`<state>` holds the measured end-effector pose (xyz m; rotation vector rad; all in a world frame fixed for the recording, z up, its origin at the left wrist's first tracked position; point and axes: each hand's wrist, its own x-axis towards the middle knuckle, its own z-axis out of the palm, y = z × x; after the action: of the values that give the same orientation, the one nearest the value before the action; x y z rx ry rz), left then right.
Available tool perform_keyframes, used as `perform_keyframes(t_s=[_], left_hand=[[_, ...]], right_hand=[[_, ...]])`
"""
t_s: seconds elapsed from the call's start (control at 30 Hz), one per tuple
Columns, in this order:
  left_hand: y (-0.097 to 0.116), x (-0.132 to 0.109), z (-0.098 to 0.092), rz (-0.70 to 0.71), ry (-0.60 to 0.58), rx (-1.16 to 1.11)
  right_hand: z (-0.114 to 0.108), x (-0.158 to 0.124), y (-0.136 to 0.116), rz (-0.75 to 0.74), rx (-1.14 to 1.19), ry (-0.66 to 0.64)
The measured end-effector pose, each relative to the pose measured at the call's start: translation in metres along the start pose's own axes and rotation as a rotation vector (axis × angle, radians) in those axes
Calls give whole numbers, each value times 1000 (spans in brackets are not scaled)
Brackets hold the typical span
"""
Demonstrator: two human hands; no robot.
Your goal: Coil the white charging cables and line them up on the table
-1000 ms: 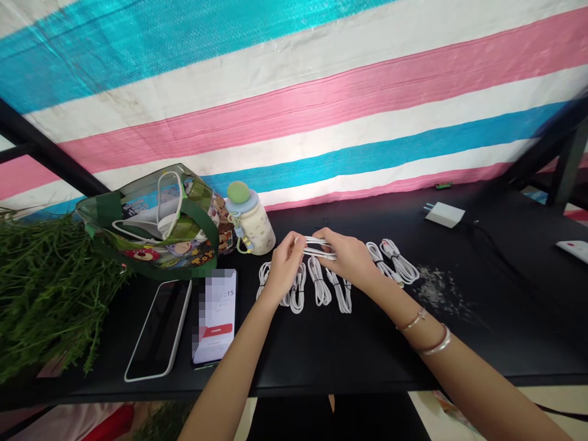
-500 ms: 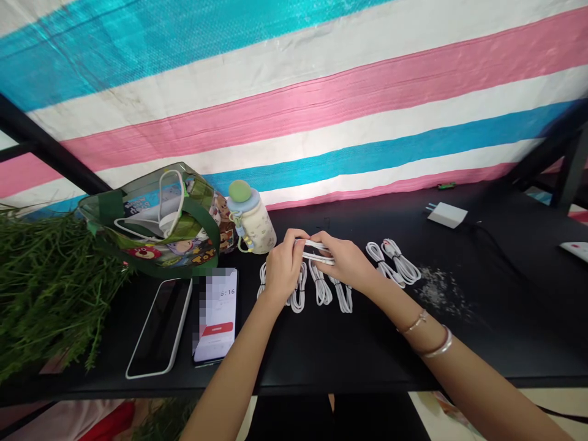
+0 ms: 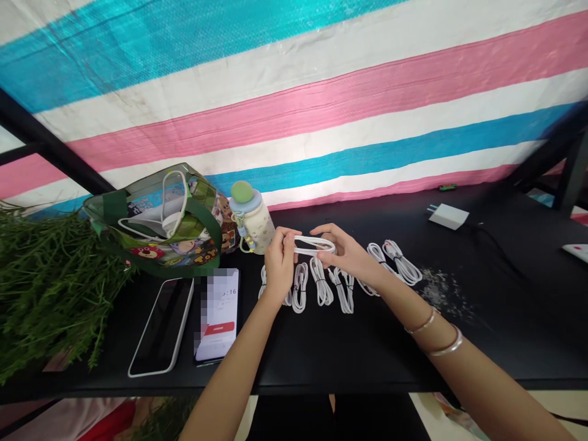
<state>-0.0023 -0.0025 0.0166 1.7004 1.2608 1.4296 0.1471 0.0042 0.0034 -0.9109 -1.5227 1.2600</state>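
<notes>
My left hand (image 3: 279,260) is closed on one end of a coiled white cable (image 3: 315,240), held up just above the table. At the coil's other end, my right hand (image 3: 342,252) has its thumb and fingers spread around the loop. Whether its fingertips touch the cable is hard to tell. Below and behind my hands lie several more white cables, each in a bundle with a dark tie, such as one bundled cable (image 3: 300,288) in the middle and another bundled cable (image 3: 404,263) to the right. My left hand partly covers some of these bundles.
A cream bottle (image 3: 257,226) with a green top stands beside a clear green bag (image 3: 184,248). Two phones, a dark-screened phone (image 3: 160,327) and a lit phone (image 3: 223,315), lie at left near green foliage (image 3: 50,288). At right are a white charger (image 3: 449,216) and pale crumbs (image 3: 443,291).
My right hand has opened and drawn slightly right, off the coil it was gripping. The cable loop now shows more fully, still in my left hand.
</notes>
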Motion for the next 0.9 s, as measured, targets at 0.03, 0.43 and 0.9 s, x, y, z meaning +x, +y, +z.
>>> perform_keyframes(t_s=[0.03, 0.43, 0.9], left_hand=[[0, 0, 0, -6, 18, -17], [-2, 0, 0, -36, 64, 78], [-3, 2, 2, -188, 133, -199]], right_hand=[[0, 0, 2, 32, 57, 6], [5, 2, 7, 98, 267, 220], [7, -1, 6, 119, 190, 99]])
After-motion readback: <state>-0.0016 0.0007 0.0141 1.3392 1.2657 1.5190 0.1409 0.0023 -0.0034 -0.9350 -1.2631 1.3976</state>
